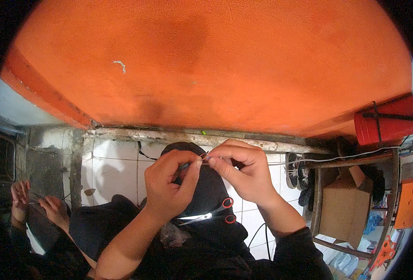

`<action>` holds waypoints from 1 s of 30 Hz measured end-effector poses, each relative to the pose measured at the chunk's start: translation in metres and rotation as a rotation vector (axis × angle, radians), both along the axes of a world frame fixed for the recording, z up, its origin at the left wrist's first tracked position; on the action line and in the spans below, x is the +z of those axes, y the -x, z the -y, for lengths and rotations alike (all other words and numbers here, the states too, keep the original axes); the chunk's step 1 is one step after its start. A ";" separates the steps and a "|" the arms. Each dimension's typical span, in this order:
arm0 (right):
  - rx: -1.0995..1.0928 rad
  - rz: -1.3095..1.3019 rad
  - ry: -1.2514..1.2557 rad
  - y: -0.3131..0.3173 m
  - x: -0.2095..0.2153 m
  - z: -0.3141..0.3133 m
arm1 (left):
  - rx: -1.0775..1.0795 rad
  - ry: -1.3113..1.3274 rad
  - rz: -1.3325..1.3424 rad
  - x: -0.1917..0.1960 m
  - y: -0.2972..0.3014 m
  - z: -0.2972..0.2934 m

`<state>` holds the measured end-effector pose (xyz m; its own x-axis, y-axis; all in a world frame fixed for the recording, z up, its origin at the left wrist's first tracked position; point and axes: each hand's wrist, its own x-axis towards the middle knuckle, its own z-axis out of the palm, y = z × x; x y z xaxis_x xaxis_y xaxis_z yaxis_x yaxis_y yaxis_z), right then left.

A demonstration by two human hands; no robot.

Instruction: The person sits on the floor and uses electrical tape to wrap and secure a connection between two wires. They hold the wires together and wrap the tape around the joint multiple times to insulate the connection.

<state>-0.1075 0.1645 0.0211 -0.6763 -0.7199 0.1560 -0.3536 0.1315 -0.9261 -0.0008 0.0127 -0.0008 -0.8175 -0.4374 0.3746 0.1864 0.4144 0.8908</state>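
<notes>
Both my hands meet above my lap, fingertips almost touching. My left hand (pixel 173 179) is closed in a pinch on the thin stripped end of a cable. The thumb and forefinger of my right hand (pixel 243 165) pinch the same grey cable (pixel 341 157) close to its end, where fine reddish strands (pixel 204 157) show between the fingertips. From my right hand the cable stretches off to the right, over a wooden shelf. A pair of scissors (pixel 208 217) with red-orange handles lies on my dark-clothed lap, blades apart, below my hands.
An orange wall (pixel 243 70) rises ahead, above a white tiled floor (pixel 115 175). On the right are dark shoes (pixel 297 175), a wooden shelf (pixel 344 252) with a cardboard box (pixel 344 210), and a red container (pixel 388 120). Another person's hands (pixel 55 210) are at the left.
</notes>
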 end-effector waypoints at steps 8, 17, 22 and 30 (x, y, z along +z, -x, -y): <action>0.028 0.194 0.061 0.004 -0.004 0.002 | -0.062 -0.097 0.026 -0.002 0.004 0.003; -0.005 0.421 0.104 -0.002 -0.009 0.001 | 0.015 0.042 0.042 -0.001 0.001 0.003; 0.016 0.483 0.026 -0.005 -0.018 0.001 | 0.070 0.085 0.063 -0.002 -0.002 0.000; -0.101 0.242 -0.067 0.017 -0.010 -0.002 | -0.021 -0.595 0.122 -0.009 0.001 0.006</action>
<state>-0.1242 0.1666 0.0115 -0.7571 -0.6501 -0.0644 -0.1049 0.2183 -0.9702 -0.0015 0.0071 -0.0096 -0.8500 -0.5262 -0.0258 0.0716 -0.1638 0.9839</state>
